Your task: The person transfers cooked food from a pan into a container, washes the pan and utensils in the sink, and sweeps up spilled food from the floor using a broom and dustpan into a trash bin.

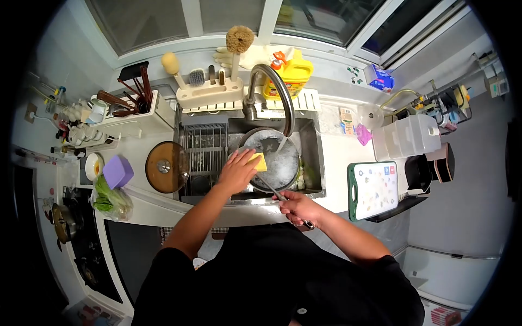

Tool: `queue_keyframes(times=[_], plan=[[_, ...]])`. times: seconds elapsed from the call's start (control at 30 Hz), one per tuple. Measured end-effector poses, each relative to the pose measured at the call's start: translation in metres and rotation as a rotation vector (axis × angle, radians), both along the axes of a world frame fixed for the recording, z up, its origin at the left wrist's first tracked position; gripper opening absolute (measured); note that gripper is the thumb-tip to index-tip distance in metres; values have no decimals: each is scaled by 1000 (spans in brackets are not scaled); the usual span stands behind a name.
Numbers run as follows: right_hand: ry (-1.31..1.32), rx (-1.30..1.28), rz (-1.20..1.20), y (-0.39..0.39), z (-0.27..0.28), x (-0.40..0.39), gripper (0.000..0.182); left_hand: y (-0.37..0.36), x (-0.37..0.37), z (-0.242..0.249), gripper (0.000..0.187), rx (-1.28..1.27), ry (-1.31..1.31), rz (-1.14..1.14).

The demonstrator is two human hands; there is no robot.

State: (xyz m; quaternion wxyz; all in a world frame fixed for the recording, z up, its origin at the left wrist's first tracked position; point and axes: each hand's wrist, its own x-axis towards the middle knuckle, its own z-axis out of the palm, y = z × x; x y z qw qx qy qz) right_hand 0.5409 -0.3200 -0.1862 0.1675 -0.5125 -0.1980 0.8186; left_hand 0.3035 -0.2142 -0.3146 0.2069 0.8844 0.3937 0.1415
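Observation:
My left hand (237,169) presses a yellow sponge (261,162) with its fingers, over the left side of a round metal pan (295,182) in the sink. My right hand (299,208) is closed around the handle of a long-handled cooking utensil (278,194), in front of the sink's front edge. The thin metal shaft slants up toward the sponge. Its head is hidden by the sponge and my left hand, so its exact kind cannot be told. White suds and water (280,160) fill the pan, and a stream runs from the curved faucet (286,103).
A drying rack (204,136) fills the sink's (318,146) left part. A glass lid (163,167) lies left of it. Green-edged cutting board (373,190) and clear plastic bin (408,138) stand right. Behind are a brush holder (209,95) and a yellow detergent jug (296,76).

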Motion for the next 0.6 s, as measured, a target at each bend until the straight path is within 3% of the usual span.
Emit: queue_keyframes(times=[0.07,0.2,0.27,0.33,0.4,0.43,0.5,0.53,0.6], plan=[[-20,60,85,-3,-3,-2,28,3,-10,6,51,38,63,-12],[-107,124,140,-2,3,-14,31,26,-13,10,54,201,186,244],[-118,158,179,-5,1,-9,32,35,-11,9,54,-370,-52,514],[-128,173,189,-4,5,-5,34,32,-15,-14,55,-339,-118,514],[-173,219,224,-3,6,-4,33,24,-20,-27,50,-242,-432,604],[-222,266,255,-1,7,-3,33,21,-23,-28,50,-238,-430,607],[-265,296,229,7,11,-2,33,18,-28,-30,51,-1115,-1247,950],[-310,315,201,9,12,0,33,18,-29,-34,51,-1111,-1250,954],[-303,326,234,10,7,-1,33,15,-29,-41,54,-1264,-1580,801]])
